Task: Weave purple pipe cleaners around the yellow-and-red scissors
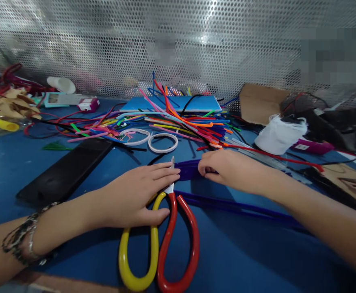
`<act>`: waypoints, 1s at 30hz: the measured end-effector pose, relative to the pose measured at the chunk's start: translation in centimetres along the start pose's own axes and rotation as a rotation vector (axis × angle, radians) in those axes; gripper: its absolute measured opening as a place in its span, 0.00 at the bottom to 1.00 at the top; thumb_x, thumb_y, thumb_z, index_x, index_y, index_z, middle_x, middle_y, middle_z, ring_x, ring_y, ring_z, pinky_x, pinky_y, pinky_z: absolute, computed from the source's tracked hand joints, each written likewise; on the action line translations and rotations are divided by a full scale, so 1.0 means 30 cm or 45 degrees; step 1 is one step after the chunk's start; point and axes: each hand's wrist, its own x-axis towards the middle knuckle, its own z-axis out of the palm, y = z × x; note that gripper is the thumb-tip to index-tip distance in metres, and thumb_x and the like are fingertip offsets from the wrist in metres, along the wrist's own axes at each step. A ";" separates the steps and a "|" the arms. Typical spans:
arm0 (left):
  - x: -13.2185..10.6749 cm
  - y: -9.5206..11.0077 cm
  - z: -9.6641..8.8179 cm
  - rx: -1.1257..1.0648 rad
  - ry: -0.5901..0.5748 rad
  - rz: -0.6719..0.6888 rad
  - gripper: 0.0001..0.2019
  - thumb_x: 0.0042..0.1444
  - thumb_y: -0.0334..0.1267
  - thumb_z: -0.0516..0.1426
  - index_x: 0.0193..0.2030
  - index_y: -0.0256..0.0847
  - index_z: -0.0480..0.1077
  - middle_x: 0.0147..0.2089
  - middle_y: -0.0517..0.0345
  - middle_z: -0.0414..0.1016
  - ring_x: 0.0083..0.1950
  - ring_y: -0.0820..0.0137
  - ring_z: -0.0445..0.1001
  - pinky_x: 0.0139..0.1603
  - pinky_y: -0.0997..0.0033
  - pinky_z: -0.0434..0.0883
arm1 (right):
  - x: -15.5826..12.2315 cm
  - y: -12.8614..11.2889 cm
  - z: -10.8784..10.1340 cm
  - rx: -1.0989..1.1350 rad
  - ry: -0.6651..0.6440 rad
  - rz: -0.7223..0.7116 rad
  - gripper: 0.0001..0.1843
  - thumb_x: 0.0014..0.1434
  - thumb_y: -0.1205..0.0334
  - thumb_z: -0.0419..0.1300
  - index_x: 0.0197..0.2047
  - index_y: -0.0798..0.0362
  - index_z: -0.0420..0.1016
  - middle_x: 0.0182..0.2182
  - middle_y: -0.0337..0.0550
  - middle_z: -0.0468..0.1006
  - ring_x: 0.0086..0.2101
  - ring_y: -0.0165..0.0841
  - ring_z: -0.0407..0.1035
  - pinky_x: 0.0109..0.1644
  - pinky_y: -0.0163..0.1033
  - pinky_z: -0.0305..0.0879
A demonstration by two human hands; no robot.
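Note:
My left hand [138, 191] lies flat with its fingers stretched out over the blades of a large pair of scissors [178, 236], which has one yellow and one red handle. The handles point toward me, and the blade tip shows past my fingertips. To the right of the blades, my right hand [219, 169] is closed in a pinch at the end of a short bundle of dark blue pipe cleaners [188, 169]. Longer dark blue pipe cleaners [235, 207] run along the table below my right forearm. My left fingers hide part of the blades and the bundle's left end.
Behind my hands spreads a pile of colourful pipe cleaners [178, 122], with white rings [162, 143] in front. A black phone-like slab [68, 169] lies left. White thread [280, 136] and a cardboard piece [263, 103] stand right. A perforated metal panel [113, 49] closes the back.

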 end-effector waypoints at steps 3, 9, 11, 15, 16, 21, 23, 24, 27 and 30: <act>-0.004 0.005 0.000 0.029 -0.001 0.026 0.28 0.55 0.45 0.50 0.60 0.33 0.60 0.64 0.48 0.56 0.65 0.60 0.54 0.64 0.59 0.54 | -0.021 -0.029 -0.009 -0.011 0.103 0.017 0.09 0.56 0.69 0.52 0.30 0.55 0.72 0.31 0.43 0.72 0.31 0.30 0.65 0.36 0.35 0.58; -0.009 0.008 0.004 0.049 -0.017 0.022 0.28 0.55 0.43 0.50 0.60 0.31 0.59 0.64 0.45 0.54 0.65 0.59 0.53 0.64 0.57 0.54 | -0.076 -0.124 0.062 0.246 0.294 0.013 0.05 0.58 0.65 0.53 0.32 0.54 0.69 0.29 0.40 0.72 0.29 0.29 0.64 0.32 0.34 0.57; -0.009 0.010 0.002 0.037 -0.025 0.007 0.28 0.55 0.43 0.50 0.60 0.31 0.59 0.64 0.46 0.54 0.65 0.59 0.53 0.64 0.57 0.54 | -0.078 -0.141 0.096 0.328 0.293 0.036 0.04 0.57 0.66 0.54 0.34 0.54 0.69 0.31 0.41 0.71 0.29 0.29 0.64 0.32 0.33 0.58; -0.009 0.011 -0.003 0.004 -0.019 -0.003 0.28 0.55 0.43 0.51 0.61 0.32 0.59 0.65 0.47 0.54 0.66 0.60 0.52 0.64 0.58 0.53 | -0.065 -0.146 0.123 0.468 0.310 0.112 0.04 0.55 0.70 0.54 0.31 0.55 0.69 0.29 0.39 0.69 0.27 0.26 0.62 0.31 0.32 0.58; -0.008 0.011 -0.004 -0.001 -0.020 -0.003 0.28 0.55 0.43 0.51 0.61 0.33 0.58 0.65 0.47 0.54 0.66 0.61 0.52 0.64 0.58 0.53 | -0.062 -0.145 0.123 0.490 0.311 0.123 0.04 0.54 0.71 0.54 0.30 0.55 0.69 0.28 0.39 0.69 0.26 0.26 0.61 0.31 0.32 0.57; -0.010 0.009 -0.002 -0.011 -0.039 -0.010 0.29 0.55 0.44 0.51 0.61 0.31 0.57 0.65 0.47 0.52 0.66 0.61 0.51 0.65 0.58 0.51 | -0.054 -0.145 0.112 0.627 0.315 0.159 0.06 0.53 0.72 0.53 0.27 0.55 0.68 0.25 0.36 0.68 0.24 0.25 0.58 0.27 0.30 0.55; -0.011 0.008 0.001 -0.010 -0.036 -0.011 0.29 0.56 0.44 0.50 0.62 0.31 0.57 0.66 0.48 0.51 0.66 0.61 0.50 0.65 0.59 0.50 | -0.054 -0.143 0.108 0.667 0.288 0.172 0.06 0.53 0.72 0.53 0.27 0.55 0.67 0.23 0.35 0.68 0.23 0.24 0.57 0.26 0.30 0.54; -0.012 0.008 0.003 -0.007 -0.032 -0.011 0.29 0.56 0.44 0.50 0.62 0.31 0.56 0.66 0.48 0.51 0.67 0.61 0.50 0.66 0.59 0.50 | -0.054 -0.141 0.106 0.673 0.272 0.179 0.06 0.53 0.72 0.53 0.27 0.55 0.67 0.22 0.34 0.68 0.23 0.24 0.57 0.26 0.30 0.54; -0.013 0.007 0.009 0.009 -0.026 -0.026 0.30 0.55 0.46 0.50 0.63 0.33 0.55 0.66 0.51 0.50 0.67 0.60 0.49 0.66 0.59 0.48 | -0.061 -0.130 0.099 0.670 0.234 0.199 0.07 0.54 0.69 0.51 0.26 0.54 0.65 0.21 0.33 0.67 0.22 0.24 0.56 0.26 0.30 0.53; -0.014 0.010 0.010 0.023 -0.038 -0.060 0.31 0.55 0.47 0.51 0.64 0.34 0.53 0.66 0.52 0.49 0.67 0.60 0.48 0.66 0.58 0.48 | -0.074 -0.118 0.095 0.590 0.241 0.249 0.08 0.56 0.68 0.50 0.27 0.53 0.64 0.20 0.32 0.65 0.21 0.24 0.55 0.24 0.31 0.51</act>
